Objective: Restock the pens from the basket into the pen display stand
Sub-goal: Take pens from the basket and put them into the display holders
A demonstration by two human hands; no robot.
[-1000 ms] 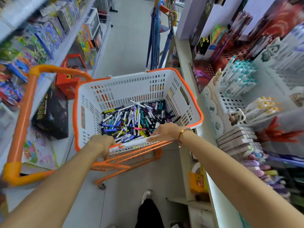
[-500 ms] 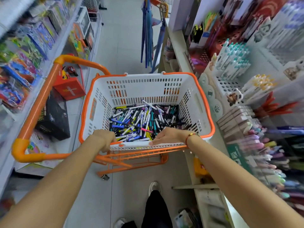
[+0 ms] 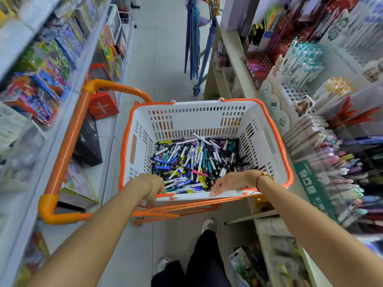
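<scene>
Hands, left hand (image 3: 152, 188) gripping, right hand (image 3: 232, 183) flat, on basket (image 3: 199, 112) near rim.

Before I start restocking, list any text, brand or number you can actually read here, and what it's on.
Green sign on the right shelf: white characters and icons, too blurred to read.
Pens in the basket: barrel print too small to read.
Boxes on the left shelves: lettering blurred, unreadable.
Nothing legible anywhere.

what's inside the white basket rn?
The basket holds a loose pile of mixed pens covering its floor: blue, white, black, teal, yellow, one pink. Pens lower in the pile and the floor are hidden. Both hands, left and right, are at the near rim.
</scene>
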